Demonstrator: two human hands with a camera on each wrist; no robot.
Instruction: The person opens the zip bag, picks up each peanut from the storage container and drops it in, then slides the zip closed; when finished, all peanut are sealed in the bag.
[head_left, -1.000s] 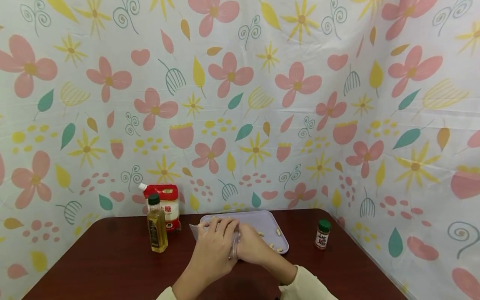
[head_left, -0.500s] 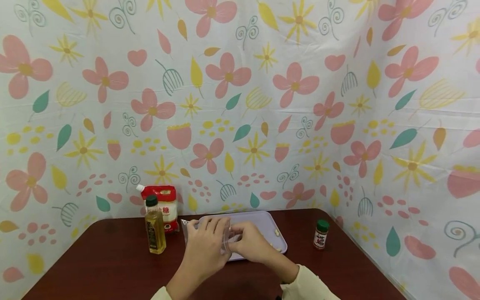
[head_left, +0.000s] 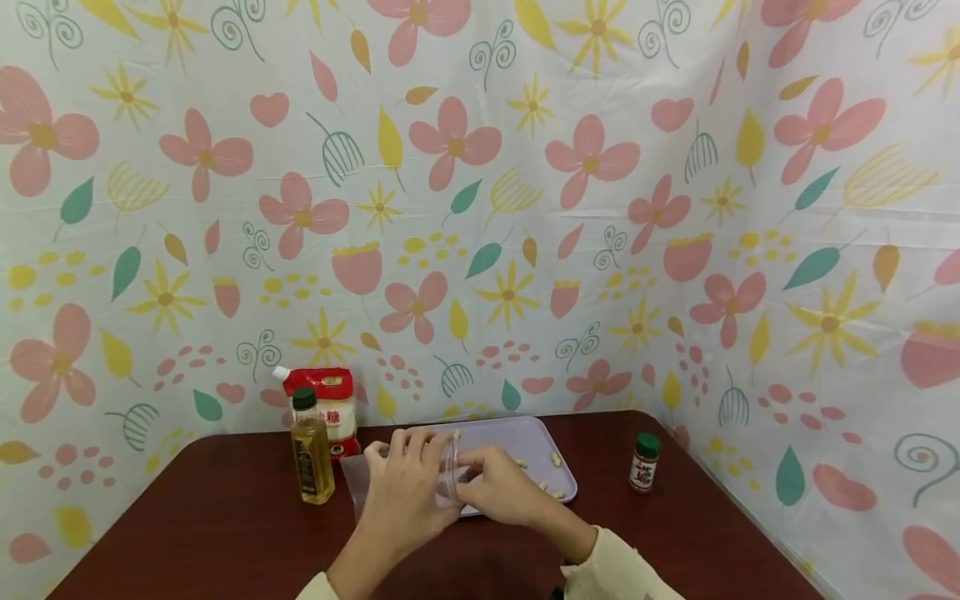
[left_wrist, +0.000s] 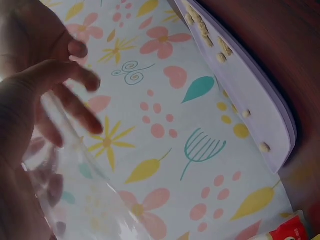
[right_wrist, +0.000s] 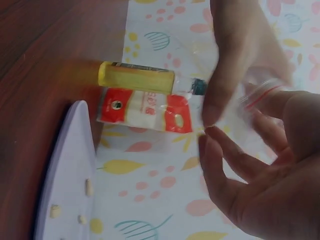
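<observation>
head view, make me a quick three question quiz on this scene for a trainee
1. What does the left hand hold?
2. True or false: the green-capped jar stands on the tray.
3. Fill in the blank: the bottle of yellow liquid stands in front of the red-and-white ____.

Key:
1. A clear plastic bag.
2. False; it stands on the table, to the right of the tray.
3. Pouch.

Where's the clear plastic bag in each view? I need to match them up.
Head: clear plastic bag, low, just left of centre.
Left wrist: lower left.
Right wrist: upper right, red strip showing.
Shared landmark: lavender tray, low centre; right; lower left.
</observation>
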